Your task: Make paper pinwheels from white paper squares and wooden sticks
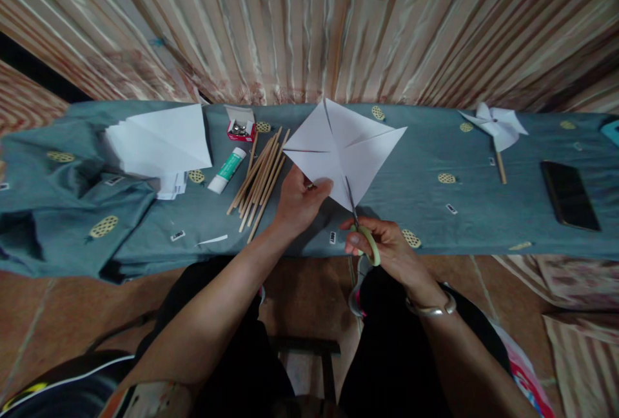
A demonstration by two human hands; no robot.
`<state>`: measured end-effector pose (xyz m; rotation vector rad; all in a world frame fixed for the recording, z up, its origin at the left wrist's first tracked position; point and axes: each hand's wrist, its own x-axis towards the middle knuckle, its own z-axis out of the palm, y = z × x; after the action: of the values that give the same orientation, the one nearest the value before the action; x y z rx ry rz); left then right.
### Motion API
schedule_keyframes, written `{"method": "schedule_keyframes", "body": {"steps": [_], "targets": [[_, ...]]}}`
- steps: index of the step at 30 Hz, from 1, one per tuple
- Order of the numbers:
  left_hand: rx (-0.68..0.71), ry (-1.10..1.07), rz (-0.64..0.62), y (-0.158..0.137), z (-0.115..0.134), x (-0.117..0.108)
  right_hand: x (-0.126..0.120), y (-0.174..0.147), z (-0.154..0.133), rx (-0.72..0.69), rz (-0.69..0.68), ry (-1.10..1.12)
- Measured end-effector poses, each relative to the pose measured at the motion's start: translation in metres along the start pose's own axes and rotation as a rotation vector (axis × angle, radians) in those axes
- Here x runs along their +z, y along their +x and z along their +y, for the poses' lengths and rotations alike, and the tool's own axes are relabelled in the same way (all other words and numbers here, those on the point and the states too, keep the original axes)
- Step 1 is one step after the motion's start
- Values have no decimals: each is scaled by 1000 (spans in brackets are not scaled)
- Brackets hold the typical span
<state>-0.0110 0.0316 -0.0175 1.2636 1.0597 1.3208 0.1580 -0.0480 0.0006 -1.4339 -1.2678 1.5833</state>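
Observation:
A square sheet of white paper [360, 140] is held up over the cloth-covered table, one corner toward me. Slits run inward from its other corners. My left hand [302, 202] pinches its lower left edge, thumb on top. My right hand [382, 244] grips the pale green handles of a pair of scissors [370, 247]. The scissor blades lie at the near corner of the paper, along a cut line there. Left of the paper lies a bundle of thin wooden sticks [261, 179], with a glue stick [227, 171] beside it.
A stack of white paper [164, 140] lies at the left, near a small red box of metal pins [240, 129]. At the right are a paper pinwheel [498, 126] on a stick and a black phone [570, 194]. A curtain [300, 31] hangs behind the table [420, 211].

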Motion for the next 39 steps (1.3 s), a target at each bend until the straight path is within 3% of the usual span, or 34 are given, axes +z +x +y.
{"method": "schedule_keyframes", "body": {"steps": [15,24,39], "targets": [[-8,-20,-15,0,-2,-1,2,2,0,78,33,66],[-37,-29,-40,-8,-5,3,-1,2,-2,8,36,-16],[-50,-30,-45,-9,-4,3,0,3,1,47,46,25]]}}
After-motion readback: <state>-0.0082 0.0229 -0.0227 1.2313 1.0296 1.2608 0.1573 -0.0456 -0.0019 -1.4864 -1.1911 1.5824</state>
